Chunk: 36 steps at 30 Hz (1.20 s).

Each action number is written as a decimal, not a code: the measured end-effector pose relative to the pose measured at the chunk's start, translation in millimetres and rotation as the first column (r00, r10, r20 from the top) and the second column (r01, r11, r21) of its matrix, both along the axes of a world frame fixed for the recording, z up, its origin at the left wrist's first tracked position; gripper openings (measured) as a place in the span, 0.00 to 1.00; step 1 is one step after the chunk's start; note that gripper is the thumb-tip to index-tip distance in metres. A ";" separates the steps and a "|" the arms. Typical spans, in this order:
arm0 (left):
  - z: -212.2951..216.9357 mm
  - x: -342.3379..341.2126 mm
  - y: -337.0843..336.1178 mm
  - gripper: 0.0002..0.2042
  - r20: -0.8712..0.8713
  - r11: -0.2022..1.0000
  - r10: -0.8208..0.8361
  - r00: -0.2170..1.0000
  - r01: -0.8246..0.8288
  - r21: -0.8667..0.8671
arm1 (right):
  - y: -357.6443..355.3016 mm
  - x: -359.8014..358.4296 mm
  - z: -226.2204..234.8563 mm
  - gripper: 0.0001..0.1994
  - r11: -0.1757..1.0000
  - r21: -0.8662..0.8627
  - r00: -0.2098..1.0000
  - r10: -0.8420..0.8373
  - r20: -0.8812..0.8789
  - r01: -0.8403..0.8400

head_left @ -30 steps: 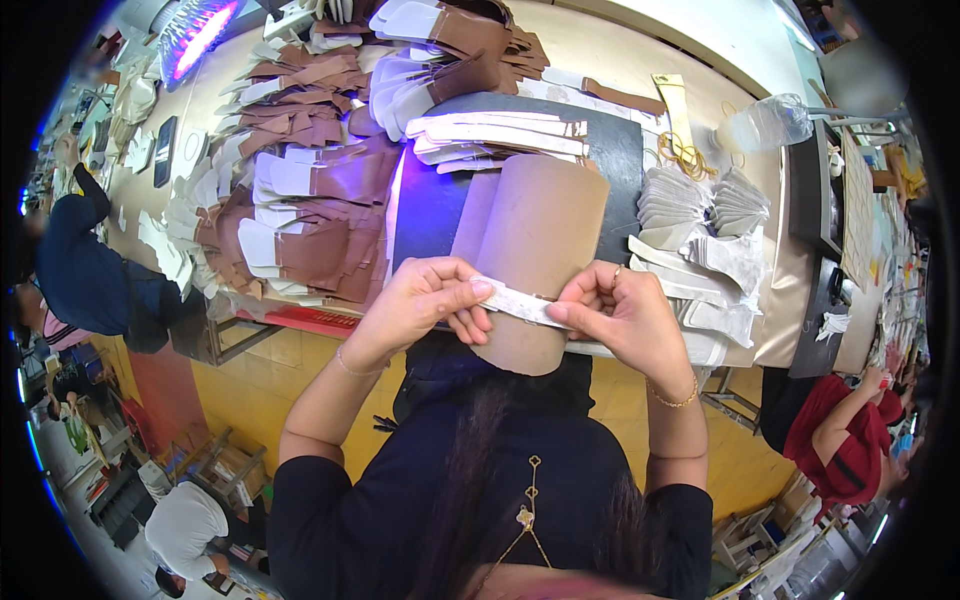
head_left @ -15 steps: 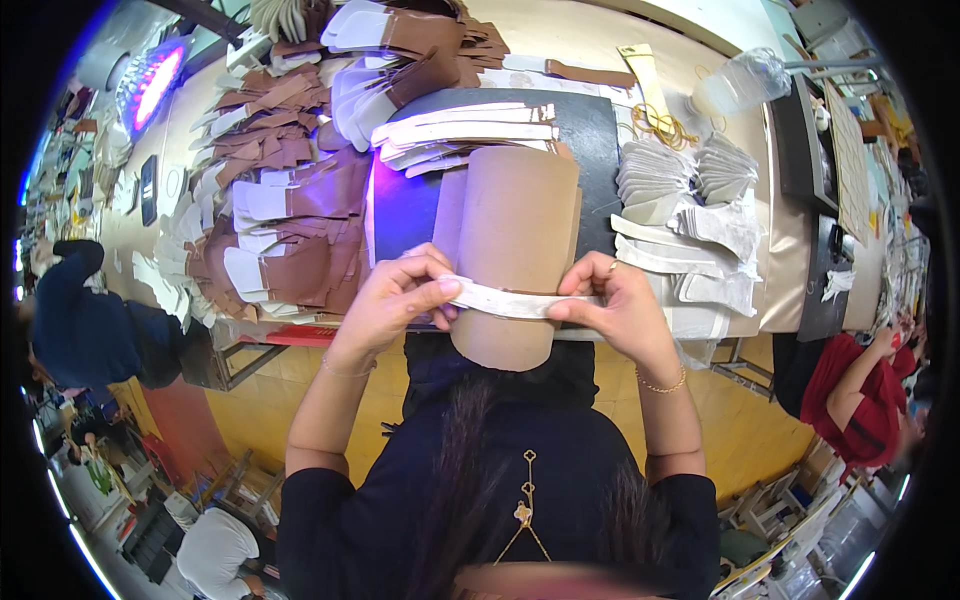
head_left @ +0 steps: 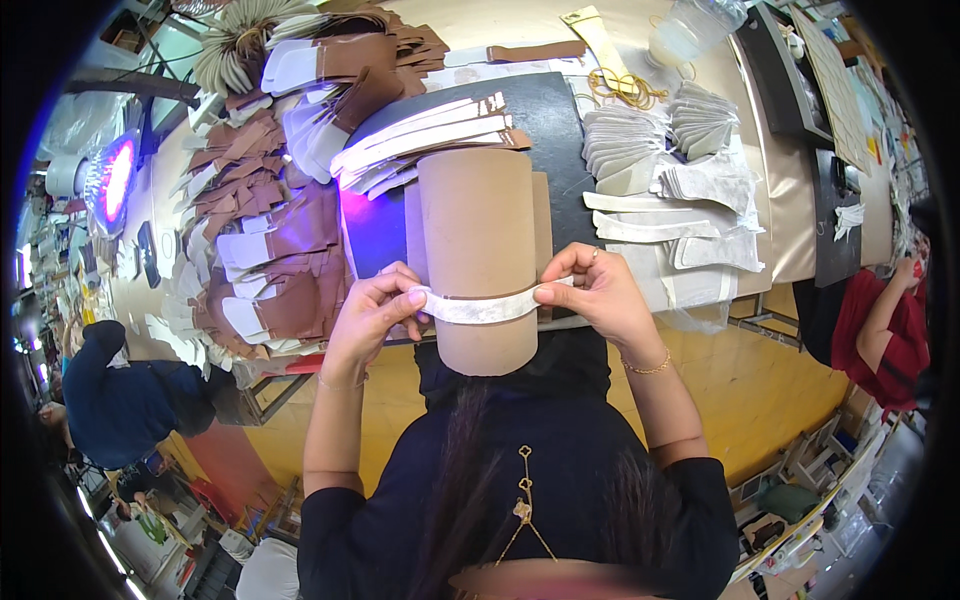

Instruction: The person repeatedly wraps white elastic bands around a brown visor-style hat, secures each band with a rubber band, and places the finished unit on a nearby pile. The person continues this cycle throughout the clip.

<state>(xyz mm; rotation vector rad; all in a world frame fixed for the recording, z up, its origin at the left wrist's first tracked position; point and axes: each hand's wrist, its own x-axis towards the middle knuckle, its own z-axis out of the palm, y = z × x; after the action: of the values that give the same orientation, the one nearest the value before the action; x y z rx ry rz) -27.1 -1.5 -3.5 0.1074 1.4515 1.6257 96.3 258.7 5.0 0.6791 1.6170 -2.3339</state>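
A white fabric-like strip (head_left: 480, 308) lies across a tan, rounded form (head_left: 478, 220) near the table's front edge, following its curve. A thin brown edge shows along the strip's upper side. My left hand (head_left: 385, 305) pinches the strip's left end between thumb and fingers. On the other side, my right hand (head_left: 592, 290) pinches its right end, the thumb on top. Behind the form, a stack of white strips with brown ends (head_left: 440, 140) rests on a black board (head_left: 555, 110).
Piles of brown and white cut pieces (head_left: 290, 230) cover the table's left side. At right lie fanned white pieces (head_left: 625, 150) and curved strips (head_left: 650, 225). A lit lamp (head_left: 115, 180) glows far left. A clear plastic container (head_left: 690, 30) stands at the back right; people sit at both sides.
My view has shifted, so the table scene sits differently. Both hands keep their pinch on the strip, which now lies more evenly across the form.
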 end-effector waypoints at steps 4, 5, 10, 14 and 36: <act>-1.1 1.4 1.2 0.08 0.037 1.000 0.009 0.999 -0.009 0.005 | -9.4 2.0 -17.8 0.10 0.989 -0.087 0.990 -0.125 -0.069 0.119; -1.3 1.7 1.5 0.08 0.041 1.000 0.009 0.999 -0.009 0.013 | -10.9 4.2 -22.5 0.10 0.987 -0.111 0.992 -0.119 -0.051 0.112; -3.6 5.1 4.3 0.08 0.089 0.997 0.033 0.995 -0.040 0.070 | -20.9 13.6 -33.4 0.09 0.973 -0.203 0.994 -0.102 0.049 0.110; -1.3 9.7 4.2 0.07 0.110 0.992 0.068 0.992 -0.079 0.097 | -6.0 4.9 -8.6 0.06 0.998 0.009 0.994 -0.060 0.087 0.059; 0.2 24.2 8.6 0.07 0.119 0.960 0.218 0.969 -0.235 0.155 | -55.8 26.4 -39.1 0.43 0.853 0.511 0.680 0.315 -0.662 0.102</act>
<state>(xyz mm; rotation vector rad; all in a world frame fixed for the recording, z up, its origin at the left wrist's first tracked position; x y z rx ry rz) -2.9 7.1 -3.3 -0.0478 1.2847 1.9121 122.7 202.9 -34.1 -0.3966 2.5811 -2.1899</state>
